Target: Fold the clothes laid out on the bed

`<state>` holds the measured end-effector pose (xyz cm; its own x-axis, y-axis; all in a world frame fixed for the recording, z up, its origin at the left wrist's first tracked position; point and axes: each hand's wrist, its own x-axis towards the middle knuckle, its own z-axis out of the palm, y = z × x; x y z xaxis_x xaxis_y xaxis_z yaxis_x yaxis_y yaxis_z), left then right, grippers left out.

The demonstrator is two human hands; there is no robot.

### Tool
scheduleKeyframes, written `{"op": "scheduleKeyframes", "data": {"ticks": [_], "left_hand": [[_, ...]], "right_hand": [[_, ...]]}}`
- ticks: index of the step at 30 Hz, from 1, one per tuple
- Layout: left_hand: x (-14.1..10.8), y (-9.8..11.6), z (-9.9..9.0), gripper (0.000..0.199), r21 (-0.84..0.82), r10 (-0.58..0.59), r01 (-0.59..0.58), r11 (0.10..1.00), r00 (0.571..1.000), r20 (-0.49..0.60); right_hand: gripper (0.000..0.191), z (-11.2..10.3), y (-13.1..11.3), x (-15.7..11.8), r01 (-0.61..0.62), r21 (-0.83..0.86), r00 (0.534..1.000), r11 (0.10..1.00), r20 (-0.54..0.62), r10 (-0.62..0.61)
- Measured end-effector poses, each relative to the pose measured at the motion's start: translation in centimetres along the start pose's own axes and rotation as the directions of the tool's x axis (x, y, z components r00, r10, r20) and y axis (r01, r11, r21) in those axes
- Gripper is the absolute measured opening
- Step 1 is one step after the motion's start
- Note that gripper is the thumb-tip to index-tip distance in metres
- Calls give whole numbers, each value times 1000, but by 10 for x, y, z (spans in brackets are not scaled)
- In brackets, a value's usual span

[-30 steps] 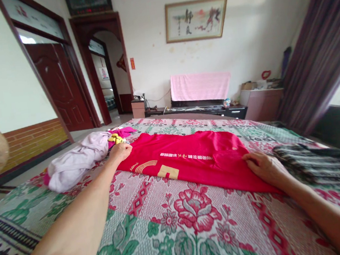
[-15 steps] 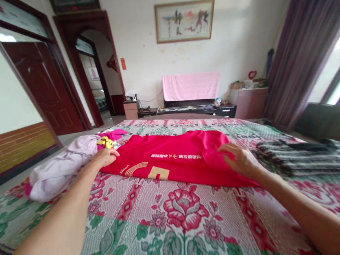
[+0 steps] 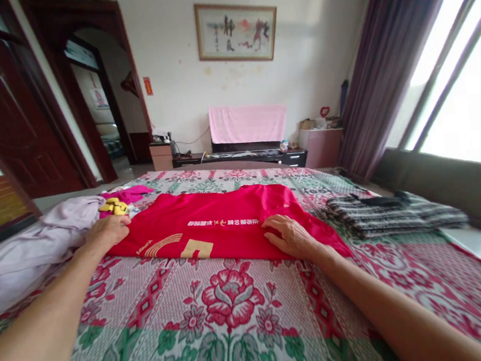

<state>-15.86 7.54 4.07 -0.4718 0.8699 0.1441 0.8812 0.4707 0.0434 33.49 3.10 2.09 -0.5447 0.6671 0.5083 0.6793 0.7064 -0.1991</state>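
A red shirt (image 3: 226,205) with white lettering and gold prints lies folded lengthwise on the flowered bedspread (image 3: 174,327). At its left end, my left hand (image 3: 109,231) is closed, fingers pressed together on the red cloth's edge. My right hand (image 3: 288,236) rests on the right part of the shirt, fingers spread and lying on the fabric, right of the lettering. The shirt's right end reaches out beyond my right wrist.
Pale lilac clothing (image 3: 35,244) is heaped at the left, beside yellow (image 3: 114,206) and pink (image 3: 131,193) cloth. A folded black-and-white striped garment (image 3: 392,213) lies right. Beyond the bed stands a low black cabinet (image 3: 246,156).
My right hand has moved left across the shirt, and its fingers now lie on the cloth. My left hand remains at the left end. The camera view has turned to the right.
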Motion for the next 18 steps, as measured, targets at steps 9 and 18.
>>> {"op": "scheduleKeyframes", "data": {"ticks": [9, 18], "left_hand": [[-35, 23, -11, 35, 14, 218, -219, 976, 965, -146], [-68, -21, -16, 59, -70, 475, -472, 879, 878, 50]], "right_hand": [[20, 0, 0, 0, -23, 21, 1000, 1000, -14, 23], [15, -12, 5, -13, 24, 71, 999, 997, -35, -22]]}}
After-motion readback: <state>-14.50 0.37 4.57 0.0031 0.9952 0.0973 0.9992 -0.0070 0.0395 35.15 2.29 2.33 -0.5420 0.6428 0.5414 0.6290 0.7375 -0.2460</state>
